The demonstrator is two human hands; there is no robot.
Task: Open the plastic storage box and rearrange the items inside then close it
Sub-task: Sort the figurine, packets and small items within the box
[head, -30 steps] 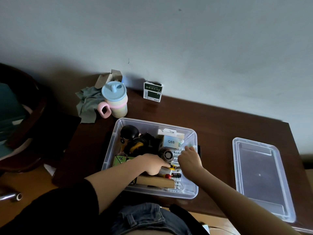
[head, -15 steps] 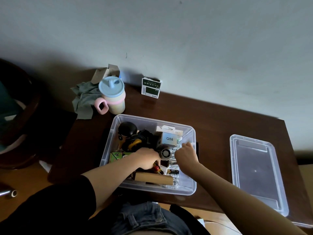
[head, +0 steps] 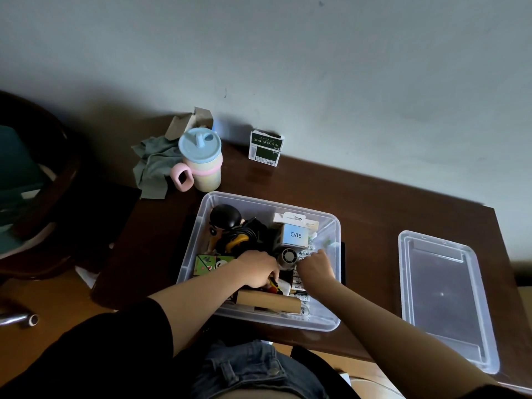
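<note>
Inside storage box (head: 201,226), both hands' grip among items.

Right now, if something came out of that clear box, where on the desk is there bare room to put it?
Two bare patches: between the storage box and the lid, and behind the box, right of the green-and-white packet. The back left corner is crowded by the cup, cloth and cardboard box. Both hands, left and right, fill the packed box.

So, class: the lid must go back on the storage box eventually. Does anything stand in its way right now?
Yes. Both the left hand and right hand reach into the open storage box. The lid lies apart on the table, to its right.
</note>
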